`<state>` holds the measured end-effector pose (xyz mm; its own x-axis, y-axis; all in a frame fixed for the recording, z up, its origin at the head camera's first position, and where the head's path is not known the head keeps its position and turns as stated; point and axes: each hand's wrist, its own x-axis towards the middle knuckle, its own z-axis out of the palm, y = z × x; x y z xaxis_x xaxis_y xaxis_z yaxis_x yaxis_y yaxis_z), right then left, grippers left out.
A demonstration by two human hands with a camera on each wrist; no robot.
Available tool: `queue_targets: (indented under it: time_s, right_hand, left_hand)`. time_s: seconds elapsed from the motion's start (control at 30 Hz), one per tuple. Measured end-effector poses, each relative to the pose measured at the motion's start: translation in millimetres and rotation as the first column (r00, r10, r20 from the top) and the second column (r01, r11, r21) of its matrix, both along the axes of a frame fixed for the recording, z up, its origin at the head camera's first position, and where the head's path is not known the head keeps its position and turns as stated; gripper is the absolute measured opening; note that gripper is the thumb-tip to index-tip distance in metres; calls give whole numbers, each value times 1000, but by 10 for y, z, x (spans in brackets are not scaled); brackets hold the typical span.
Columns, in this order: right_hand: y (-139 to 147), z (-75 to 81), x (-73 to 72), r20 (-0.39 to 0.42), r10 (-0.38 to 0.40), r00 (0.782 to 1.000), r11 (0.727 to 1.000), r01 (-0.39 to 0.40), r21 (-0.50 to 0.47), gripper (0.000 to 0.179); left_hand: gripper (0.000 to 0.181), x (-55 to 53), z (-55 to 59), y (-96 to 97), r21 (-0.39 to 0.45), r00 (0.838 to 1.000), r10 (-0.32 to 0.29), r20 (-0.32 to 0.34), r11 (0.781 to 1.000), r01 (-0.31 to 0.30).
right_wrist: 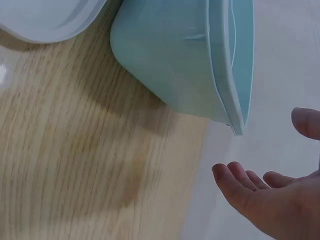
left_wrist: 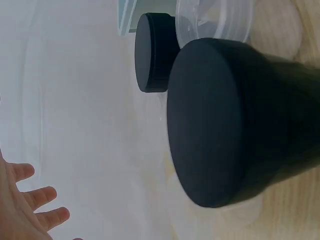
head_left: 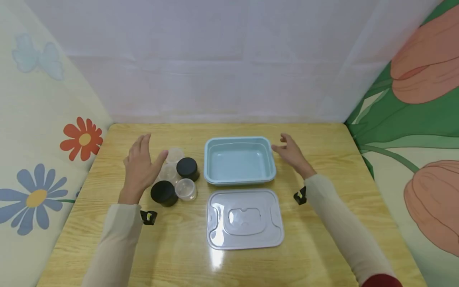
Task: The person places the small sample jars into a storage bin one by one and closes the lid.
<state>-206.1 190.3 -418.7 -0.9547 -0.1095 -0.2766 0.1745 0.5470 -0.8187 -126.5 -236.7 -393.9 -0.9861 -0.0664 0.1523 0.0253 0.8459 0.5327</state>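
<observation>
My left hand (head_left: 140, 166), fingers spread, hovers by a group of small jars on the left of the table. Two jars have black lids: a nearer black-lidded jar (head_left: 164, 193) and a farther black-lidded jar (head_left: 187, 168). Several clear plastic cups (head_left: 186, 189) stand among them. In the left wrist view the nearer black-lidded jar (left_wrist: 215, 125) looms large, with the fingers (left_wrist: 40, 197) off to the lower left. My right hand (head_left: 291, 153) is beside the right rim of a light blue rectangular box (head_left: 240, 180), fingers loosely bent and holding nothing.
A translucent rectangular lid (head_left: 245, 239) lies flat in front of the blue box. The wooden table (head_left: 315, 255) ends at a white cloth backdrop (head_left: 229, 79). Flower-printed panels (head_left: 412, 159) stand along both sides.
</observation>
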Motion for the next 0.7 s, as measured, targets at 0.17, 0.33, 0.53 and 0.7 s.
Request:
queue_targets:
  time_s: [0.17, 0.33, 0.53, 0.7]
  right_hand:
    - [-26, -41, 21, 44, -19, 999, 1000, 20, -19, 71]
    - [-25, -84, 60, 86, -40, 996, 996, 47, -74, 68]
    - [-47, -122, 100, 119, -51, 992, 988, 68, -142, 65]
    - [-90, -171, 107, 86, -92, 992, 983, 105, -153, 59]
  left_hand:
    - [74, 116, -78, -32, 52, 1000, 21, -10, 998, -20]
    - [68, 240, -157, -34, 130, 997, 41, -68, 991, -32]
    - [64, 411, -273, 3, 211, 993, 83, -84, 975, -64]
    - [62, 562, -348, 24, 286, 992, 125, -23, 951, -113]
